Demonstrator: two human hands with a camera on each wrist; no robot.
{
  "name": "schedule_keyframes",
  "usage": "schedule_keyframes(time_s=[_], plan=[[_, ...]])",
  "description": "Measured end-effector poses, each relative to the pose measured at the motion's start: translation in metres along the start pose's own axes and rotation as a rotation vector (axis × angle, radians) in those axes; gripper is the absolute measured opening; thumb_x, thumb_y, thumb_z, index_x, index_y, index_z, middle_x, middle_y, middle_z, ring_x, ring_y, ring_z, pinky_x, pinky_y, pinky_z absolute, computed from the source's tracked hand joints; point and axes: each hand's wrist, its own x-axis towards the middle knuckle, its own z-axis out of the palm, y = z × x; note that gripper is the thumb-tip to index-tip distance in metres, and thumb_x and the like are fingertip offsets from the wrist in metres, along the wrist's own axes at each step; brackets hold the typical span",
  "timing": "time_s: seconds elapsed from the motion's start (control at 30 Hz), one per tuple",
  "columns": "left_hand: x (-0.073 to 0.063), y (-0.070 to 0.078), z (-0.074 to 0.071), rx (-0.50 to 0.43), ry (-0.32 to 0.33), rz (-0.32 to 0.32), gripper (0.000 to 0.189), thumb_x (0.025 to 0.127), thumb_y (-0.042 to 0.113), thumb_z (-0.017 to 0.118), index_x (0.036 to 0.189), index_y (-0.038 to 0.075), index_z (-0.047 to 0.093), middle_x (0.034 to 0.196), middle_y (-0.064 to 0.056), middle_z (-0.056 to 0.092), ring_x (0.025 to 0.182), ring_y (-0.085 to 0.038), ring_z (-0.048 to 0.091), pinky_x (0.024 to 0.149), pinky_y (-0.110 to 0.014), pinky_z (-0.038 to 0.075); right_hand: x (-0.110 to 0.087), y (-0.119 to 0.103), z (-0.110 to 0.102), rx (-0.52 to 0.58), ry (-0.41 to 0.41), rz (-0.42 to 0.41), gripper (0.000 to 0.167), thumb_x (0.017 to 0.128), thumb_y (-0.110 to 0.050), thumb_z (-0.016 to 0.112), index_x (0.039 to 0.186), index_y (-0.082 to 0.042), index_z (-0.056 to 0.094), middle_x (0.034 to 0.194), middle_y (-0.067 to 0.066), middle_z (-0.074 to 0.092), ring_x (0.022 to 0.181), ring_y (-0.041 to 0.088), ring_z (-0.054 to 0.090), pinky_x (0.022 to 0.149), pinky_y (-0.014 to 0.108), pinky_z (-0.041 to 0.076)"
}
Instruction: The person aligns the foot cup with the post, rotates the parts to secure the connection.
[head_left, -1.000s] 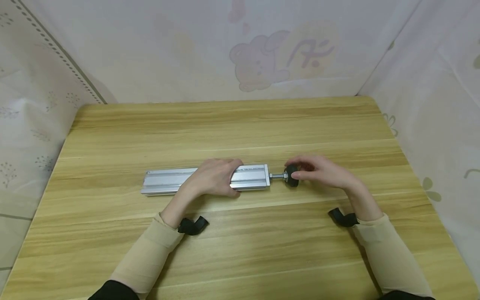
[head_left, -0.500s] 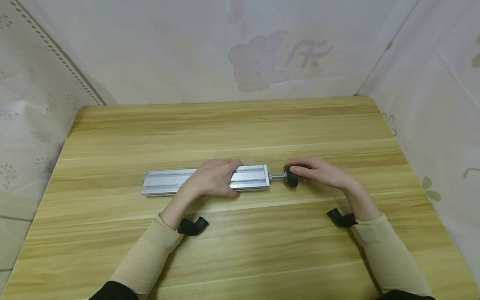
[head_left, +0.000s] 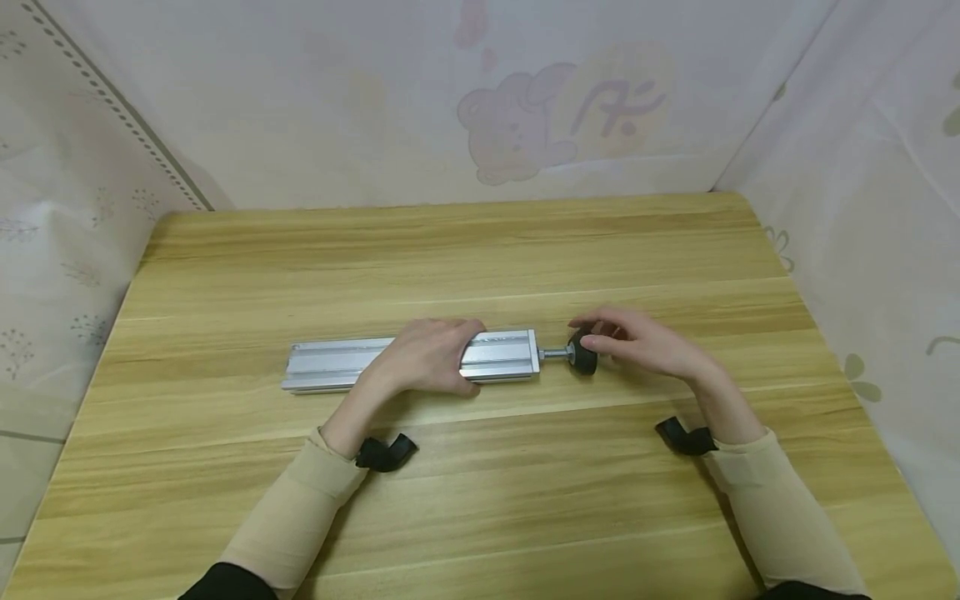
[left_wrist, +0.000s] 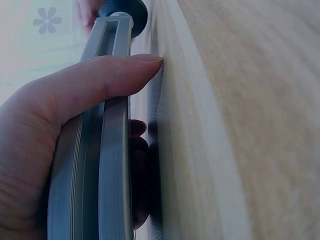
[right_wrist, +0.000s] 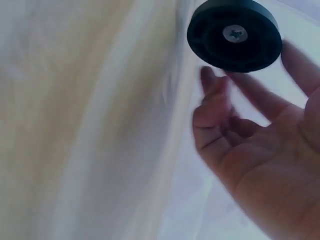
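A silver aluminium extrusion profile (head_left: 498, 354) lies lengthwise across the middle of the wooden table. My left hand (head_left: 431, 354) grips it from above, its thumb along the near side and several fingertips showing beneath it in the left wrist view. From the profile's right end cap sticks out a threaded rod (head_left: 555, 353) with nuts, ending in a black round levelling foot (head_left: 583, 356). My right hand (head_left: 645, 340) holds this foot by its rim between thumb and fingertips. The right wrist view shows the foot's ribbed underside with a cross-head screw (right_wrist: 235, 33) at its centre.
The wooden table (head_left: 465, 267) has its far edge against a pale patterned cloth (head_left: 360, 108), and more cloth hangs at both sides. Black bent wrist pieces (head_left: 386, 452) jut from both sleeves, low over the table.
My right fingers have shifted round the foot's rim, the thumb going up along it and then back down. The left hand and the profile stay where they were.
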Motion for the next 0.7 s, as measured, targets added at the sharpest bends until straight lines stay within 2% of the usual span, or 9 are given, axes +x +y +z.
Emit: schedule_keyframes(time_s=[0.07, 0.13, 0.23, 0.33, 0.5, 0.7], plan=[[0.000, 0.000, 0.000, -0.002, -0.001, -0.001, 0.064, 0.066, 0.044, 0.083, 0.121, 0.020, 0.059, 0.095, 0.007, 0.068, 0.077, -0.015, 0.060, 0.070, -0.035, 0.049, -0.002, -0.004, 0.000, -0.050, 0.048, -0.065, 0.047, 0.092, -0.028, 0.077, 0.135, -0.015, 0.062, 0.121, 0.002, 0.062, 0.098, 0.021, 0.055, 0.081, 0.031, 0.048], [0.000, 0.000, -0.001, -0.003, -0.002, -0.003, 0.065, 0.066, 0.044, 0.084, 0.121, 0.020, 0.059, 0.095, 0.007, 0.068, 0.077, -0.015, 0.060, 0.069, -0.036, 0.049, -0.004, -0.008, 0.001, -0.123, 0.092, -0.138, 0.056, 0.080, -0.025, 0.088, 0.130, -0.015, 0.063, 0.117, 0.000, 0.059, 0.092, 0.022, 0.051, 0.078, 0.031, 0.046], [0.000, 0.000, 0.000, -0.001, -0.001, -0.006, 0.065, 0.066, 0.044, 0.083, 0.122, 0.021, 0.059, 0.095, 0.007, 0.069, 0.077, -0.016, 0.061, 0.070, -0.036, 0.049, -0.003, -0.015, 0.004, -0.249, 0.127, -0.208, 0.065, 0.067, -0.025, 0.097, 0.123, -0.015, 0.065, 0.117, -0.001, 0.058, 0.096, 0.021, 0.052, 0.081, 0.035, 0.046], [0.000, -0.001, 0.000, -0.001, 0.003, -0.007, 0.065, 0.066, 0.043, 0.083, 0.122, 0.021, 0.059, 0.094, 0.007, 0.068, 0.077, -0.015, 0.060, 0.071, -0.036, 0.049, 0.000, -0.019, 0.009, -0.355, 0.137, -0.241, 0.068, 0.060, -0.022, 0.100, 0.118, -0.014, 0.065, 0.117, 0.001, 0.059, 0.103, 0.020, 0.055, 0.090, 0.039, 0.048], [0.000, -0.001, 0.001, -0.001, 0.006, -0.006, 0.064, 0.066, 0.043, 0.083, 0.121, 0.021, 0.059, 0.094, 0.007, 0.069, 0.077, -0.015, 0.061, 0.071, -0.036, 0.049, 0.003, -0.017, 0.016, -0.399, 0.146, -0.238, 0.065, 0.060, -0.019, 0.100, 0.113, -0.013, 0.064, 0.114, 0.004, 0.057, 0.105, 0.019, 0.054, 0.094, 0.042, 0.048], [0.000, -0.001, 0.001, 0.005, 0.005, -0.009, 0.065, 0.066, 0.044, 0.083, 0.123, 0.021, 0.059, 0.095, 0.007, 0.070, 0.078, -0.016, 0.062, 0.071, -0.037, 0.050, 0.003, -0.008, 0.011, -0.273, 0.140, -0.188, 0.058, 0.068, -0.022, 0.096, 0.119, -0.015, 0.067, 0.114, 0.000, 0.063, 0.096, 0.016, 0.054, 0.083, 0.034, 0.047]])
